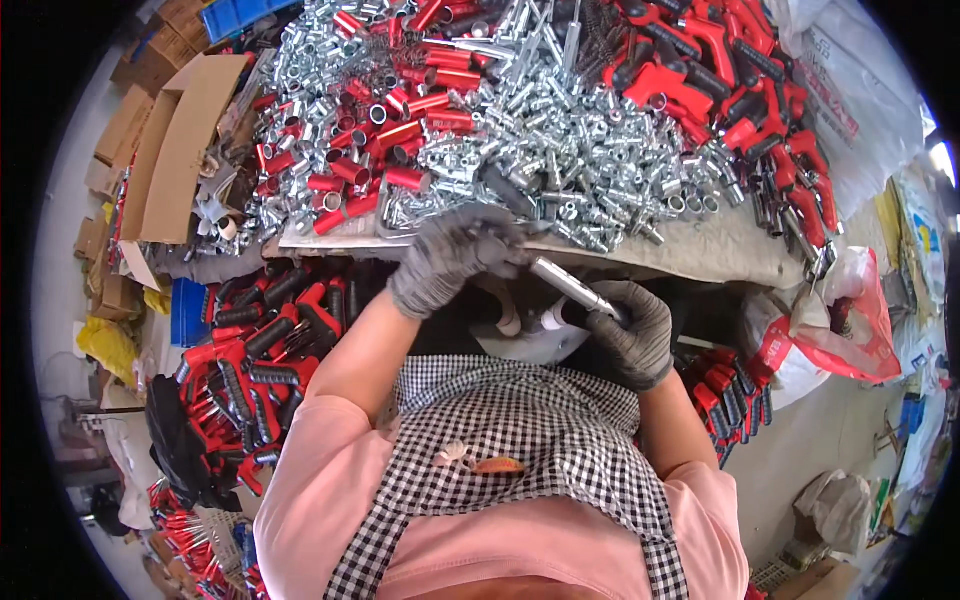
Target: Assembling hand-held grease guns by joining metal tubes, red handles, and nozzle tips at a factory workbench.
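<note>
My right hand (636, 335), in a grey knit glove, is closed around the lower end of a shiny metal tube (572, 285). The tube slants up and to the left, in front of the table's near edge. My left hand (458, 255), gloved the same way, is closed with its fingertips beside the tube's upper end. What those fingertips pinch, if anything, is too small to make out. Just beyond both hands lies a heap of small silver metal fittings (560, 165). Red metal sleeves (405, 132) are mixed in toward the left of the heap.
Red-and-black tool handles (690, 60) are piled at the table's far right. More red-and-black tools (255, 365) hang or lie below the table at left. A cardboard box (180, 150) stands at the left, a red-and-white plastic bag (830, 325) at the right. The worktable edge (690, 250) runs before me.
</note>
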Demonstrator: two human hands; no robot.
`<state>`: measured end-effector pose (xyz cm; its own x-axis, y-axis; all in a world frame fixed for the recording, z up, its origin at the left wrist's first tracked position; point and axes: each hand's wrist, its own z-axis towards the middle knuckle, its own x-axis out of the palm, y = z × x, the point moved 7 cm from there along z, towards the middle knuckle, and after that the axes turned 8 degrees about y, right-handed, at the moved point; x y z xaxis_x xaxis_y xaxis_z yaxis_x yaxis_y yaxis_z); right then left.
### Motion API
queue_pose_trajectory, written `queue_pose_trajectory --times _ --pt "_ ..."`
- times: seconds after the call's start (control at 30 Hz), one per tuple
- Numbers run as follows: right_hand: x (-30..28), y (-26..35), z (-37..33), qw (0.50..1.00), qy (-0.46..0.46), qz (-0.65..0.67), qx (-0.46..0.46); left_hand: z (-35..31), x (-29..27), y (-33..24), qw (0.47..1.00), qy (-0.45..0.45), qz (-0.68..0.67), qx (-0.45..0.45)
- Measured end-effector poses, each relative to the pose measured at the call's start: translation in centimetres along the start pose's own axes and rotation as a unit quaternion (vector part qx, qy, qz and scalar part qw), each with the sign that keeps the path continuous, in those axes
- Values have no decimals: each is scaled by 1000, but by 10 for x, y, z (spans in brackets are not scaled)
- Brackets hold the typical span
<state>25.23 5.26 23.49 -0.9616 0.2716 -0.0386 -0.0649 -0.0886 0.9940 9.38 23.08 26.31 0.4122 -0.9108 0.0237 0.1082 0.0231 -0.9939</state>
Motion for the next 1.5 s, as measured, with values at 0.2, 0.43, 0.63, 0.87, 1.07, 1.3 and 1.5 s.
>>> queue_pose_trajectory --times 0.2,0.43,0.63,0.87,1.07,1.3,1.5 --pt "-3 23 -2 991 11 -119 -52 -5 60 12 992 93 -33 -78" --pt "-10 12 -15 988 55 -145 -5 26 111 -17 923 246 295 -7" --pt "-53 -14 -47 1000 -17 10 22 85 162 -15 835 425 324 -132" --pt "-132 -24 -88 975 -219 22 34 261 249 -4 804 316 456 213" --pt "-134 -23 -100 969 -231 63 56 372 325 81 599 214 721 276" --pt "-132 -20 -112 963 -258 58 47 365 343 85 554 356 647 384" --pt "-119 -13 -106 960 -255 111 28 308 298 14 777 305 421 354"
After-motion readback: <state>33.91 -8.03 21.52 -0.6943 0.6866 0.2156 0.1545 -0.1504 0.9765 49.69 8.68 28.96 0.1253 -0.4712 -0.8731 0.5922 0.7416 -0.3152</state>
